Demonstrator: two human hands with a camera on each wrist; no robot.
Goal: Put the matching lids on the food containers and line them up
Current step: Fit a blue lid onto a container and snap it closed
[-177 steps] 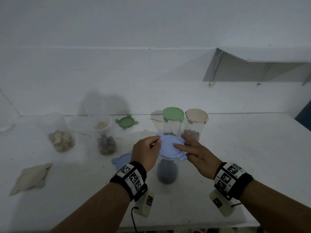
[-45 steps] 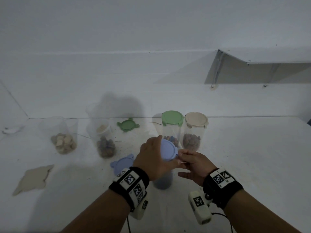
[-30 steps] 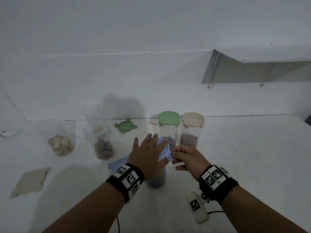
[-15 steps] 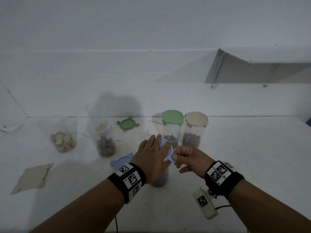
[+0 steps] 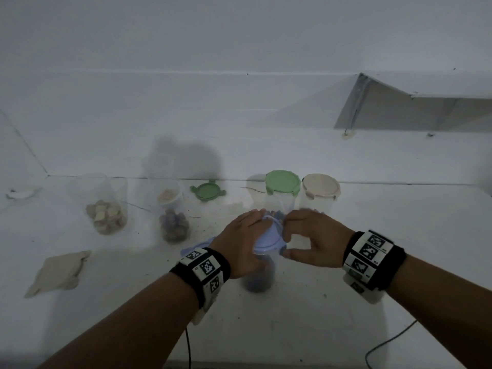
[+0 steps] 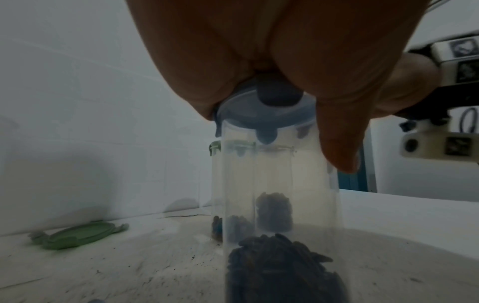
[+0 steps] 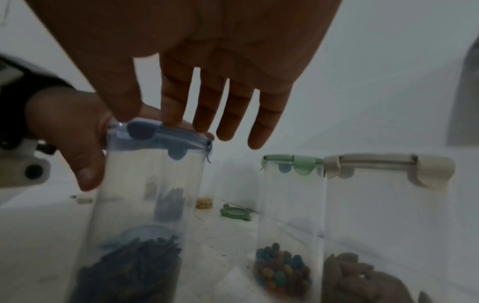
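Observation:
A clear container [image 5: 259, 275] holding dark pieces stands in front of me with a blue lid [image 5: 269, 241] on top. My left hand [image 5: 239, 241] lies flat over the lid's left half and presses it; the left wrist view shows the palm [image 6: 259, 61] on the lid [image 6: 264, 110] and the thumb hanging down the container wall [image 6: 272, 184]. My right hand [image 5: 306, 241] is at the lid's right edge. Its fingers are straight in the right wrist view, with thumb and index fingertips [image 7: 173, 116] touching the lid [image 7: 160, 135]. The other fingers hover free.
Behind stand a green-lidded container [image 5: 282, 193] and a beige-lidded one [image 5: 320, 194]. A loose green lid [image 5: 207, 191], two open containers [image 5: 107, 209] [image 5: 173, 217], a second blue lid [image 5: 190, 250] and a flat beige piece [image 5: 58, 272] lie to the left. A cable [image 5: 386, 344] trails near right.
My right hand has uncurled from a pinch at the lid's edge and its fingers now spread along that edge. My left hand has stayed pressed on the lid.

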